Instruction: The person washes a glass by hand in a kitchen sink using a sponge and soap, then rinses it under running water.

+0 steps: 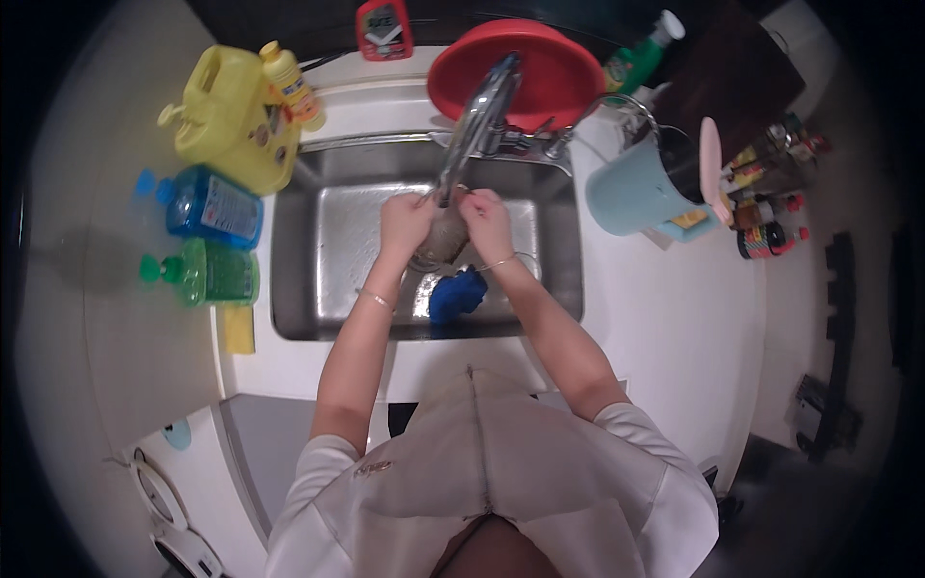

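Inside the stainless steel sink (354,253), both of my hands are raised under the chrome faucet (473,123). My left hand (406,225) pinches one side of a rounded, brownish, mesh-like object (442,240). On its other side, the fingers of my right hand (488,224) are closed on its upper edge. Exactly what this object is cannot be made out, and the spout hides part of its top. A crumpled blue cloth (457,295) lies on the sink floor, nearer to me than my hands.
A red plastic basin (556,79) leans behind the faucet. Along the left stand a yellow jug (238,137), a yellow bottle (293,87), and blue (227,209) and green (220,271) pump bottles. A light-blue bucket (625,189) and several sauce bottles (762,238) are at right.
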{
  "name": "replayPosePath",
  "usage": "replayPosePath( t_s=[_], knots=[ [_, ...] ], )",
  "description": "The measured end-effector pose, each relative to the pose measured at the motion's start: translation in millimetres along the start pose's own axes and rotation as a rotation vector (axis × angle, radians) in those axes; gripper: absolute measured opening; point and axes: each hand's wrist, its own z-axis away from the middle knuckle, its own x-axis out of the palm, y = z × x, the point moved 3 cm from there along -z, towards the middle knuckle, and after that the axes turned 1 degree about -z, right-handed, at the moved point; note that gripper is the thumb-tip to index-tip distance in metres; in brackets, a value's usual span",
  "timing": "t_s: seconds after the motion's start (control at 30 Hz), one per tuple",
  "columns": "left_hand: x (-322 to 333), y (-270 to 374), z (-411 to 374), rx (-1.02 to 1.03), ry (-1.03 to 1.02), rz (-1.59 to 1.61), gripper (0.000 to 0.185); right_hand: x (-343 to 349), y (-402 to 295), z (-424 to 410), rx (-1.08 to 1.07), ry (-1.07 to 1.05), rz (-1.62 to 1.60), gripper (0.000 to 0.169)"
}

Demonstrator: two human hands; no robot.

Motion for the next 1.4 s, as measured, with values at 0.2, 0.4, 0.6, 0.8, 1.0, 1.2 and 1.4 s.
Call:
replayPosePath(
  t_s=[0.2, 0.4, 0.6, 0.8, 1.0, 1.2, 1.4],
  knots=[
    [-7, 2, 1, -0.342, -0.136, 0.338, 0.045, -4, -42, 3, 0.066, -0.109, 0.054, 0.02],
    [9, -19, 29, -0.76, -0.253, 0.955, 0.034, 16, -78, 12, -0.317, -0.357, 0.531, 0.021],
    [5, -24, 39, -0.567, -0.185, 0.857, 0.044, 28, -44, -22, -0.044, -0.415, 0.345, 0.024],
    [-19, 1, 24, -0.243, -0.112, 0.487, 0.052, 13, -36, -28, 0.213, -0.479, 0.324, 0.024],
    [-20, -2, 29, -0.027, 0.313, 0.491, 0.046, 6, -38, -1, 0.762, -0.217, -0.48, 0.021],
    [14, -18, 34, -0.335, 0.34, 1.238, 0.032, -9, -32, 21, 0.722, -0.032, -0.735, 0.014],
    [38, 0, 65, -0.418, -0.21, 1.807, 0.053, -23, -30, 16, 0.686, -0.136, -0.829, 0.014]
  ],
)
